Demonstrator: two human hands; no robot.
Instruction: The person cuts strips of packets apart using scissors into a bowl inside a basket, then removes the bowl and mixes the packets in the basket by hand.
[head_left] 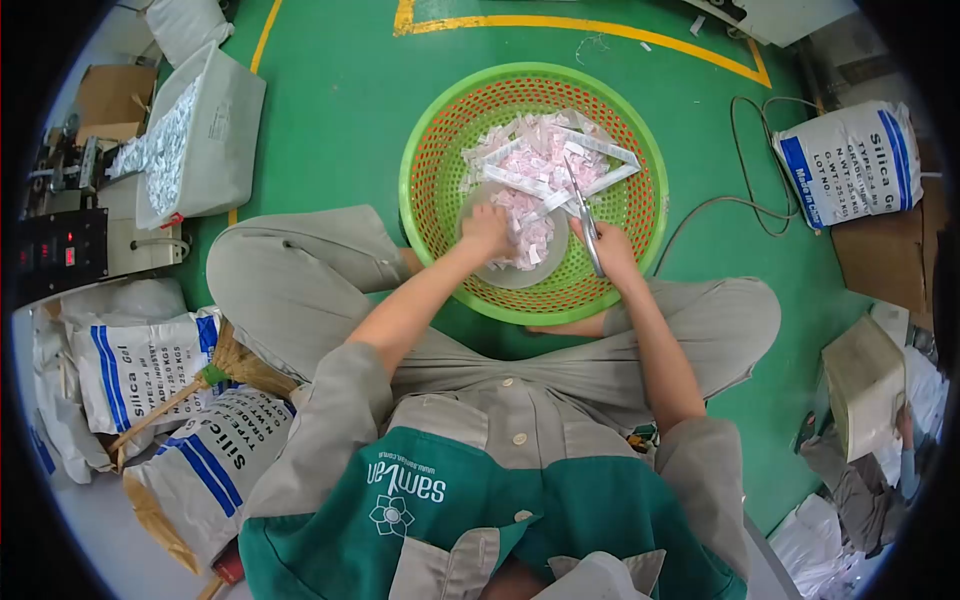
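Note:
A round green basket [425, 240] with a red perforated inner side stands on the floor between the person's crossed legs. Small pinkish-white packets [540, 150] and a long folded white strip [610, 178] lie in it. A translucent bowl [500, 275] with more packets sits at the basket's near side. My left hand [487, 232] is over the bowl's left part, fingers bent down at the packets; what they grip is hidden. In my right hand [612, 250] are metal scissors [586, 215], their blades pointing away over the strip.
At the left stand a grey bin [225, 130] of packets, a machine [60, 250], silica gel sacks [150, 370] and a straw broom [235, 365]. To the right are another sack [850, 165] on a cardboard box [885, 245], a cable [735, 200] and a bin [862, 385].

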